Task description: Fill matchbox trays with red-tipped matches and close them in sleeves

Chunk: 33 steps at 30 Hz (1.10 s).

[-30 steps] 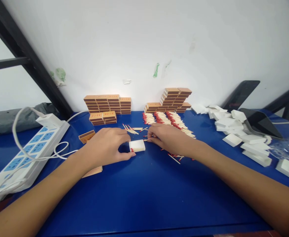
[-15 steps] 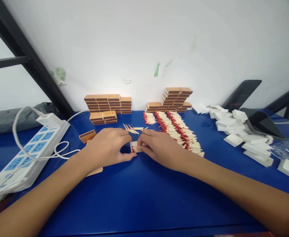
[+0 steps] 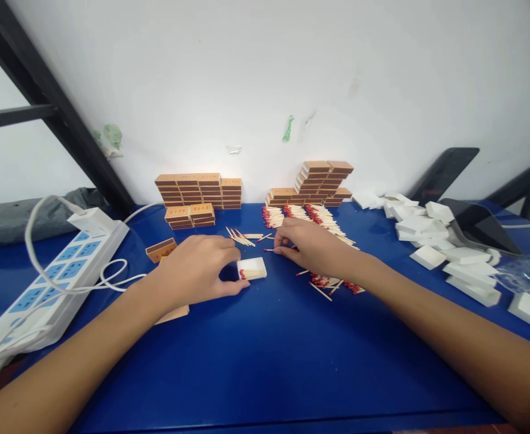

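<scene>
Centrally, a small white cardboard matchbox tray (image 3: 252,268) lies gripped by the left hand (image 3: 196,268); just right, the right hand (image 3: 312,247) pinches a red-tipped wooden matchstick (image 3: 269,249).

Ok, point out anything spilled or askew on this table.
Loose matches lie crisscrossed beyond the left hand, apart from the neat match rows. More stray matches lie scattered by the right hand. The white trays at right are jumbled, not stacked.

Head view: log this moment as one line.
left hand: holds tray | right hand: pinches match by pile | boxes: stacked at wall
</scene>
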### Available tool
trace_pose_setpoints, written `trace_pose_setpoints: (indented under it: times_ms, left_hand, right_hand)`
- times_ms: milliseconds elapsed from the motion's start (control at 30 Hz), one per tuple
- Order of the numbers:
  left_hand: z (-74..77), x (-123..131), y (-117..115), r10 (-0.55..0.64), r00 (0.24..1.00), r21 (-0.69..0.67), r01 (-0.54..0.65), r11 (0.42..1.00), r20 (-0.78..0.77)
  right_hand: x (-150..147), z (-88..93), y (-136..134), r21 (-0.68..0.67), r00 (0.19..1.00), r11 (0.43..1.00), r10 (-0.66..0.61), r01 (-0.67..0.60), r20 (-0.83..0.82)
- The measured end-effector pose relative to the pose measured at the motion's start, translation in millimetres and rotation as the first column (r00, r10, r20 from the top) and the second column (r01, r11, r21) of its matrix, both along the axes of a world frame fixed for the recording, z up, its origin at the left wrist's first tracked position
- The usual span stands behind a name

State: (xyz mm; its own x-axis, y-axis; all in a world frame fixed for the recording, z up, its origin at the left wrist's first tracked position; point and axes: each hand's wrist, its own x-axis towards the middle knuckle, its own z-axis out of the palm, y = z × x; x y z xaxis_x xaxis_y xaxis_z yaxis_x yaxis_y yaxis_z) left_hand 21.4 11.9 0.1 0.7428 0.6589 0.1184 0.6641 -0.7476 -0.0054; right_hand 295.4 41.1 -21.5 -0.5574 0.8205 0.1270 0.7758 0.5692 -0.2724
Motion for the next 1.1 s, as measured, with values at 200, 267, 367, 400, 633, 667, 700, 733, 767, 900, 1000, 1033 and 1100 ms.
trace_pose_setpoints:
  times_ms: [200,267,367,400,633,667,700,733,767,900,1000,1033,1100]
  left_hand:
    - [1.6,1,-1,0.003,1.000,0.003,-0.003,1.000,0.005]
    - [1.1,1,-1,0.006,1.000,-0.005,-0.006,1.000,0.007]
    - [0.1,0,0,0.013,1.000,-0.009,-0.013,1.000,0.008]
    - [0.1,0,0,0.014,1.000,-0.010,-0.014,1.000,0.007]
    - [1.0,1,-1,0.010,1.000,-0.029,-0.010,1.000,-0.005]
    - [0.6,2,-1,0.009,1.000,-0.032,-0.009,0.999,0.002]
    - [0.1,2,-1,0.009,1.000,-0.034,-0.009,0.999,0.011]
    - [-0.5,2,-1,0.009,1.000,-0.036,-0.008,0.999,0.023]
    - [-1.1,1,-1,0.006,0.999,-0.038,-0.005,0.999,0.032]
    - [-3.2,0,1,-0.004,0.999,-0.044,0.006,0.999,0.045]
    - [-3.4,0,1,-0.001,0.999,-0.047,0.003,0.999,0.047]
    - [-3.1,0,1,0.000,0.999,-0.050,0.002,0.999,0.047]
    - [-2.4,0,1,0.003,0.999,-0.054,-0.001,0.999,0.047]
  right_hand:
    - [1,-7.2,3,0.053,1.000,0.998,-0.018,0.016,0.020]
    - [2,-8.5,6,0.064,0.999,0.998,-0.027,0.026,0.017]
    - [4,-9.8,8,0.091,0.999,0.995,-0.031,0.031,-0.007]
    - [4,-10.3,9,0.109,0.999,0.993,-0.040,0.041,-0.015]
    - [3,-14.3,20,0.125,0.999,0.992,-0.026,0.031,-0.039]
    - [1,-13.5,20,0.110,0.999,0.994,-0.018,0.021,-0.033]
    - [0,-12.0,20,0.100,1.000,0.995,-0.010,0.012,-0.022]
    - [0,-10.1,20,0.094,1.000,0.996,-0.002,0.003,-0.011]
    - [-1,-7.8,18,0.092,1.000,0.996,0.006,-0.006,-0.003]
    - [2,-1.2,13,0.077,0.998,0.997,0.012,-0.007,-0.070]
    - [7,-1.7,13,0.095,0.985,0.995,0.042,-0.026,-0.165]
    - [8,-2.4,14,0.122,0.979,0.992,0.066,-0.043,-0.191]
    - [9,-3.3,15,0.169,0.966,0.983,0.107,-0.068,-0.237]
